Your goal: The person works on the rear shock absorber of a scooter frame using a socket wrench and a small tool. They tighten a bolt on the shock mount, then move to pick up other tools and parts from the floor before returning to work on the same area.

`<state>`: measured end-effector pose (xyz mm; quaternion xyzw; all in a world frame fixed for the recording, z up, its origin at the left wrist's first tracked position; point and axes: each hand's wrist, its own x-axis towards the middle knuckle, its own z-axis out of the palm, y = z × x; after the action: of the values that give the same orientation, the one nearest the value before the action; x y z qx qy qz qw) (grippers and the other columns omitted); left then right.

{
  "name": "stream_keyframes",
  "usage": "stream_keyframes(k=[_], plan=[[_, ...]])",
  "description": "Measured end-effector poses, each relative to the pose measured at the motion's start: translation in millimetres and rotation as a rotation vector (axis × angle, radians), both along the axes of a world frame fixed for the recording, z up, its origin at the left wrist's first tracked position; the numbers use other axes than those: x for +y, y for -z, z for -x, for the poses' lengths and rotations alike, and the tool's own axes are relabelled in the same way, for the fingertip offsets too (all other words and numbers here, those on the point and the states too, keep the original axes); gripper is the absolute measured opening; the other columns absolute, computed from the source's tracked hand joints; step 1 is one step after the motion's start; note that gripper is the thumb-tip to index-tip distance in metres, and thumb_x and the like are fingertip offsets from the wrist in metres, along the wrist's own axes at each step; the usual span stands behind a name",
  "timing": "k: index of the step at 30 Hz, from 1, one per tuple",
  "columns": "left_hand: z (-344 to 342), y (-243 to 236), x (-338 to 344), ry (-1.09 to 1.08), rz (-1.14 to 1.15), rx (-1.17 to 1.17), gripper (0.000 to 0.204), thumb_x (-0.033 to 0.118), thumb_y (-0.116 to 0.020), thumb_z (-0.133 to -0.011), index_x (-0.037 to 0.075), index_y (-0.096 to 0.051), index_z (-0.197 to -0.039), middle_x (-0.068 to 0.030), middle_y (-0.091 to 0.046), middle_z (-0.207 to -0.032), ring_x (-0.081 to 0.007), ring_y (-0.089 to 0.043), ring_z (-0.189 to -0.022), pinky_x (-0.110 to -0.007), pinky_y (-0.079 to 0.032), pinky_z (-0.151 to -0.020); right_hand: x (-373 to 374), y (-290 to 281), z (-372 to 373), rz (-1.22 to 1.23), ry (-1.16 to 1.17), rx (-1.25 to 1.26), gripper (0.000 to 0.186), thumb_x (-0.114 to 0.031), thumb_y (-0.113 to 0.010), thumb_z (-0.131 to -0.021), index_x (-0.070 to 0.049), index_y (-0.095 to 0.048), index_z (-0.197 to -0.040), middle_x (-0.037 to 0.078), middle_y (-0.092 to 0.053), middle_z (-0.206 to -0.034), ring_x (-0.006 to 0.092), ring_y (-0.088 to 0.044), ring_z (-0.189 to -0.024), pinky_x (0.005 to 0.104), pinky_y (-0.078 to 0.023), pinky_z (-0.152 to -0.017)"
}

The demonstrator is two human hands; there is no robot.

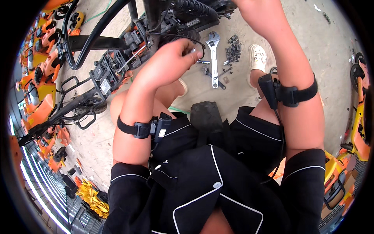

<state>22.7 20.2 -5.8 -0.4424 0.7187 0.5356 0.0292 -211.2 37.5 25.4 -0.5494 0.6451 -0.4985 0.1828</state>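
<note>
Two bare hands at work. Left hand point(171, 60): grip nearly closed, fingers curled in toward the thumb, small pale glint between them; can't tell if it's a held part. Black cable point(175, 35) loops out of the machine, past the fingers and down just beside the thumb; contact unclear. Right hand point(255, 13): fingers cut off by the top edge, so grip and contents can't be told. Black machine frame point(152, 17) stands at upper left, next to the left hand, coil spring point(194, 9) at its top. Floor point(241, 91) beyond the left hand: big adjustable wrench point(214, 58), smaller wrench point(221, 84) partly beneath or beside it, pile of small dark parts point(233, 48) to the right. Light clog point(257, 56) right of the pile. Strapped black devices on both forearms. Orange-yellow vehicles point(39, 105) line the far left; more at right.
</note>
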Motion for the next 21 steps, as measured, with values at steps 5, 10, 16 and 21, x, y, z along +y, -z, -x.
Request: stream_keyframes(k=[5, 10, 16, 21], plan=[[5.5, 60.5, 22.9, 0.249, 0.14, -0.255, 0.037, 0.032, -0.067, -0.094, -0.002, -0.064, -0.109, -0.0206, -0.068, -0.094, -0.033, -0.065, -0.087, -0.041, -0.051, -0.077, -13.9, 4.0, 25.2, -0.257, 0.116, 0.084, 0.04, -0.006, -0.069, -0.082, 0.001, -0.061, -0.121, 0.022, -0.068, -0.105, 0.0349, -0.066, -0.099, 0.0401, -0.051, -0.09], [29.4, 180.2, 45.8, 0.509, 0.081, -0.369, 0.043, 0.035, -0.062, -0.091, -0.004, -0.067, -0.11, -0.0248, -0.07, -0.105, -0.0409, -0.066, -0.101, -0.046, -0.052, -0.086, -20.1, 21.7, 58.7, -0.294, 0.147, 0.154, 0.037, -0.004, -0.061, -0.082, 0.005, -0.062, -0.117, 0.027, -0.068, -0.108, 0.0404, -0.066, -0.104, 0.0433, -0.051, -0.092], [29.1, 373.0, 87.1, -0.157, -0.164, -0.31, 0.04, 0.029, -0.065, -0.09, -0.006, -0.066, -0.109, -0.0238, -0.072, -0.097, -0.0371, -0.071, -0.085, -0.044, -0.056, -0.078, -7.7, 13.8, 56.8, -0.276, 0.069, 0.106, 0.033, -0.003, -0.06, -0.083, 0.006, -0.064, -0.115, 0.028, -0.068, -0.103, 0.0409, -0.066, -0.101, 0.043, -0.051, -0.09], [62.4, 390.8, 123.3, -0.526, -0.454, -0.229, 0.034, 0.025, -0.065, -0.092, -0.006, -0.065, -0.107, -0.0181, -0.072, -0.087, -0.022, -0.07, -0.064, -0.036, -0.056, -0.059, 26.3, -11.0, 65.6, -0.349, 0.045, 0.021, 0.034, -0.003, -0.062, -0.086, 0.006, -0.062, -0.118, 0.028, -0.068, -0.101, 0.0413, -0.067, -0.097, 0.043, -0.052, -0.086]])
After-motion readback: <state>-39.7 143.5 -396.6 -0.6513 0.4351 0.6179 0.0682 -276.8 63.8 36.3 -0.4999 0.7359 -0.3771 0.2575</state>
